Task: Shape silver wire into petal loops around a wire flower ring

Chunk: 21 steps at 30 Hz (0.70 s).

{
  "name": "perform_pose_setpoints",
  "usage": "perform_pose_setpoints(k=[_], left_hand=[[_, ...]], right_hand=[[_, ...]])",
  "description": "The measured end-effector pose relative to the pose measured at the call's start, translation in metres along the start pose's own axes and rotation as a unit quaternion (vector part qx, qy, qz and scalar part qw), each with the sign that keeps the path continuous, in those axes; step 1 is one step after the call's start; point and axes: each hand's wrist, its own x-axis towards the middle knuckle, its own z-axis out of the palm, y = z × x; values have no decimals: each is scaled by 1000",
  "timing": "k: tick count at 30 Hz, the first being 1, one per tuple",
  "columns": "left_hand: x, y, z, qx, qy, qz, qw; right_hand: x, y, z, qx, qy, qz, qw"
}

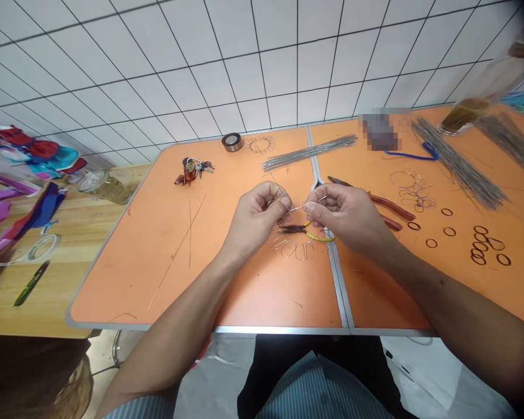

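Wire [297, 208] stretches between my left hand [257, 217] and right hand [349, 213], each grip pinched on it, over the orange tabletop [262, 297], and I see yellow-handled pliers [294, 230] lying close by at six o'clock.

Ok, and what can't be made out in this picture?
All in the head view:
Wire: the gripped parts, covered by the left hand and right hand.
Red pliers: the joint, behind the right hand.
Dark object: what it is, lost in pixelation.
Far-right bundle: blurred, its end cut off by the right edge.
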Motion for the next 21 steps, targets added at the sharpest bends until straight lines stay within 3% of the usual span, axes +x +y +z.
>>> perform_pose_setpoints(k=[9, 16, 21], left_hand=[[0, -1, -2, -13, -15, -14, 1000], [1, -5, 0, -79, -39, -68, 994], [0, -2, 1, -59, -56, -72, 994]], right_hand=[[2, 2, 2, 18, -22, 11, 1000], [1, 1, 1, 15, -25, 19, 999], [1, 0, -1, 14, -32, 37, 999]])
